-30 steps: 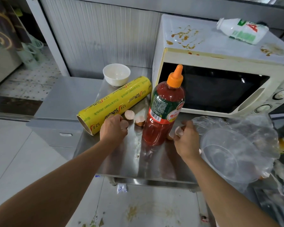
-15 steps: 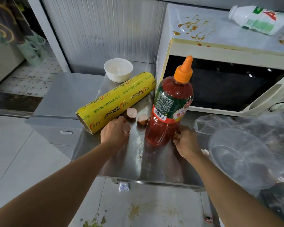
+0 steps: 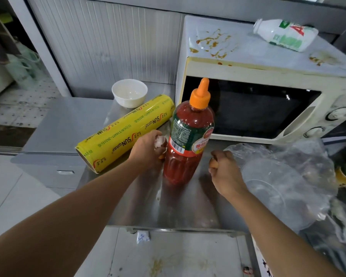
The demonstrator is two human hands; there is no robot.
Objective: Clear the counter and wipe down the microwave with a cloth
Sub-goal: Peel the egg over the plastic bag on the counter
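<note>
A cream microwave [image 3: 248, 70] stands at the back right of the steel counter [image 3: 180, 208], its top smeared with brown sauce. A red ketchup bottle [image 3: 188, 140] with an orange cap stands upright in front of its door. My left hand [image 3: 146, 150] sits just left of the bottle and holds eggshell pieces [image 3: 160, 142] in curled fingers. My right hand [image 3: 224, 170] is right of the bottle, fingers curled round another eggshell piece [image 3: 213, 164]. A yellow cling-wrap roll [image 3: 124, 132] lies on its side, diagonally, left of my left hand.
A white bowl [image 3: 129, 94] stands behind the roll. A white plastic bottle [image 3: 286, 34] lies on the microwave top. A clear plastic bag with a clear lid [image 3: 284, 180] covers the counter's right side. The floor drops away below the counter's front edge.
My left hand moved forward to the loose eggshells by the bottle and picked them up. My right hand drew back a little from the bottle's base with a shell in it.
</note>
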